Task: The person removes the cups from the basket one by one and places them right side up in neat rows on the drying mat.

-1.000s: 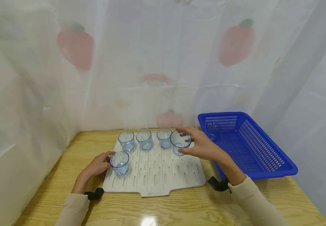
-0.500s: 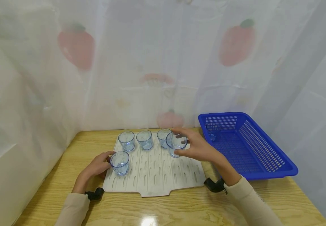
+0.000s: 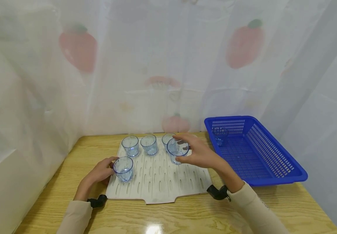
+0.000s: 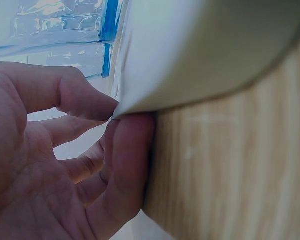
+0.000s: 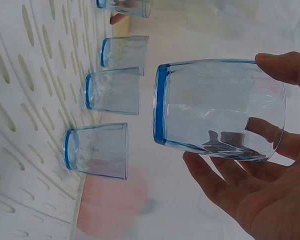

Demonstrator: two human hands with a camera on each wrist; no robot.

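My right hand [image 3: 199,154] grips a clear bluish glass tumbler [image 5: 210,105] between thumb and fingers, upright and raised above the white slotted drying mat [image 3: 159,187]. In the right wrist view its thick blue base stands apart from the mat. My left hand [image 3: 100,170] pinches the mat's left edge, thumb on one side and index finger on the other in the left wrist view. Right beside that hand stands another tumbler [image 3: 124,172]. Along the mat's back edge are a left tumbler [image 3: 131,148], a middle one [image 3: 149,146], and a third [image 3: 167,139] partly behind the held tumbler.
A blue plastic basket [image 3: 273,180] stands on the right of the wooden table [image 3: 121,217], with a tumbler [image 3: 220,136] in its back left corner. White curtains [image 3: 156,48] with fruit prints hang behind and at both sides.
My right hand has carried its tumbler left over the mat, from right of the back row to in front of its third tumbler. My left hand has stayed at the mat's edge.
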